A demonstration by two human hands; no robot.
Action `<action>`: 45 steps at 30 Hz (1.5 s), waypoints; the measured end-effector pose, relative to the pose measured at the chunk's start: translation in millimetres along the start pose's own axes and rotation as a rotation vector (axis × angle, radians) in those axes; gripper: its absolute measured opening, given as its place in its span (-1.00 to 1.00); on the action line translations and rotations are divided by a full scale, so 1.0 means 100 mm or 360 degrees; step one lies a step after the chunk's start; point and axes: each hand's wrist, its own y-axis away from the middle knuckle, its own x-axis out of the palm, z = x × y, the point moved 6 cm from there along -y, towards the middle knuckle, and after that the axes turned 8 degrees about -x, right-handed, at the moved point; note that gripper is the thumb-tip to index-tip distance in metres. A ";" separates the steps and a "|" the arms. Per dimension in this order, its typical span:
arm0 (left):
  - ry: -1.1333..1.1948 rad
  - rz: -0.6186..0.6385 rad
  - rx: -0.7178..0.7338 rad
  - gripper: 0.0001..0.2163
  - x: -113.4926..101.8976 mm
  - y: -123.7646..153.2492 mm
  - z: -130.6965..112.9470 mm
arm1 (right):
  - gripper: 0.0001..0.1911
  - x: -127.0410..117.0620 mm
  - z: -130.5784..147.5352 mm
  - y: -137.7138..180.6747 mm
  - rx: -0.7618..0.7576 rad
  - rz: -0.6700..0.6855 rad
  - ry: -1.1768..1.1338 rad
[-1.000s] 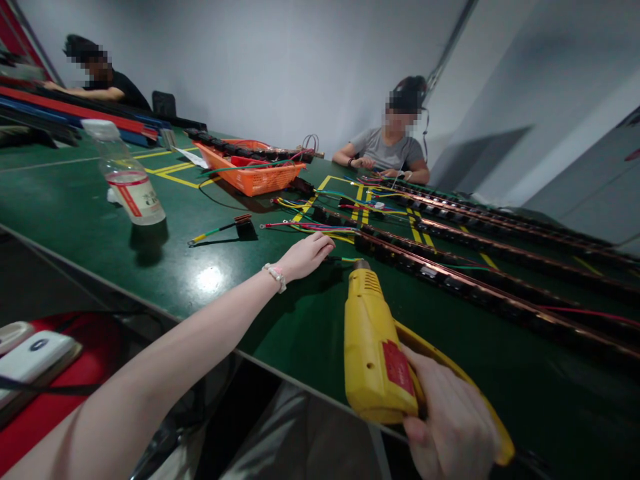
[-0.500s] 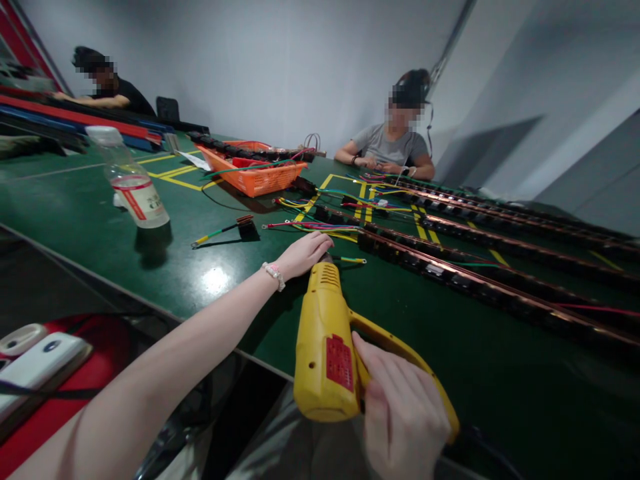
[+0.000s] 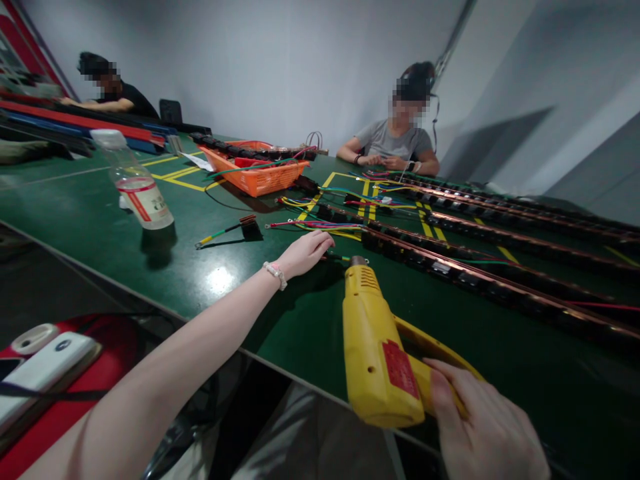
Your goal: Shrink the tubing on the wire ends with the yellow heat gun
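My right hand (image 3: pixel 490 420) grips the handle of a yellow heat gun (image 3: pixel 377 353), its metal nozzle pointing away from me across the table. My left hand (image 3: pixel 310 252) has its fingers closed at one end of a short green-and-yellow wire (image 3: pixel 340 257), whose ring terminal sticks out just past the nozzle. Whatever lies under the left fingers is hidden. To the left of that hand, a similar green-and-yellow wire (image 3: pixel 220 232) lies on the table, with a ring terminal at one end and a copper-coloured piece at the other.
Long copper-and-black bars (image 3: pixel 465 273) with coloured wires run along the right of the green table (image 3: pixel 200 313). An orange basket (image 3: pixel 260 180) with parts stands farther back. A plastic bottle (image 3: pixel 140 193) is at left. Two other people sit across the table.
The heat gun in my right hand has moved right, its nozzle shifting from beside my left fingers towards the wire's terminal end. My left hand stays almost in place.
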 end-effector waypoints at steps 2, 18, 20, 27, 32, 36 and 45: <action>0.0014 0.0002 0.0004 -0.67 0.00 0.00 0.01 | -0.56 0.00 -0.11 0.03 0.0016 0.0032 0.0076; 0.0024 0.0012 0.0043 -0.69 0.06 -0.04 -0.04 | -0.69 -0.02 0.15 0.00 0.0083 -0.0079 0.0165; 0.0023 0.0013 0.0036 -0.69 0.06 -0.04 -0.04 | -0.71 -0.02 0.29 -0.02 0.0075 -0.0088 0.0117; 0.0061 -0.0022 0.0039 -0.68 0.04 -0.03 0.00 | -0.72 0.04 0.56 -0.09 0.0059 -0.0141 -0.0045; 0.0060 0.0003 0.0066 -0.71 0.03 -0.03 0.02 | -0.69 0.04 0.53 -0.08 0.0030 -0.0192 -0.0081; 0.0030 -0.0010 0.0072 -0.74 0.02 -0.02 0.02 | -0.69 0.03 0.41 -0.07 0.0057 -0.0185 -0.0105; 0.0034 -0.0009 0.0041 -0.76 0.02 -0.02 0.03 | -0.66 0.00 -0.01 0.01 0.0096 -0.0062 0.0014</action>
